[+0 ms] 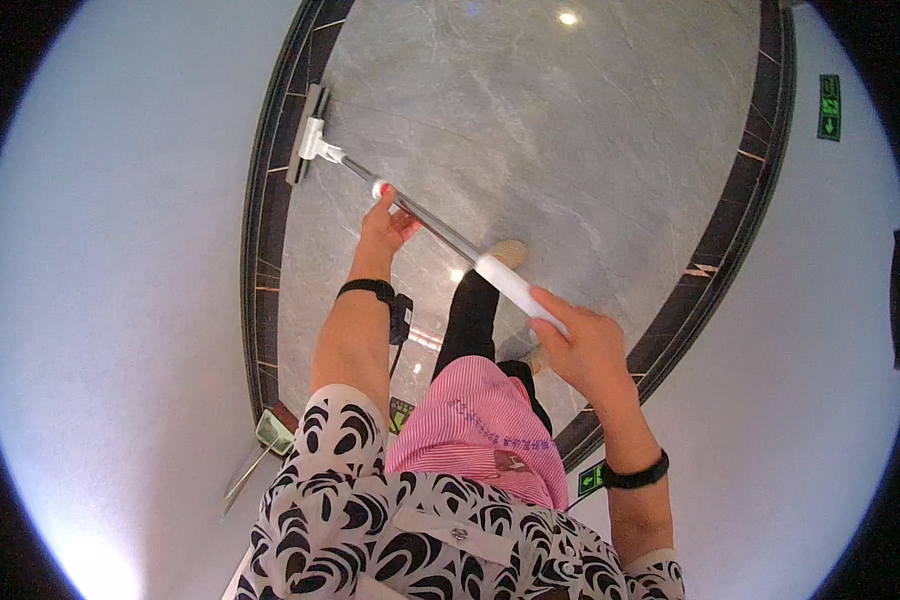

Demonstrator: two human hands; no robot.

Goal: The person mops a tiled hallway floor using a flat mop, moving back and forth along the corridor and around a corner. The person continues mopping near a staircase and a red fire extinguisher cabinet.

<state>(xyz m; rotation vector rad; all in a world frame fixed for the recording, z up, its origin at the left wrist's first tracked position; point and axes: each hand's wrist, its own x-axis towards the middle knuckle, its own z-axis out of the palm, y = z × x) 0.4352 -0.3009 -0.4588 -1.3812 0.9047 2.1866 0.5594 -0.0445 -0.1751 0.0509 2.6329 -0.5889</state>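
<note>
A long-handled tool with a metal pole [439, 226] and a wide grey head [298, 154] runs diagonally before me. Its head lies over the dark floor border at the left. My right hand [585, 345] is closed around the end of the white grip [510, 285]. My left hand [392, 225] supports the pole near its white collar, the thumb against the collar's red part [384, 190] and the other fingers partly hidden under the pole.
Pale walls [120, 225] rise at both sides of the grey marble-look floor [570, 135]. Green exit signs [829, 107] are on the right wall and low down. A green dustpan-like thing [274, 431] with a stick stands at the lower left.
</note>
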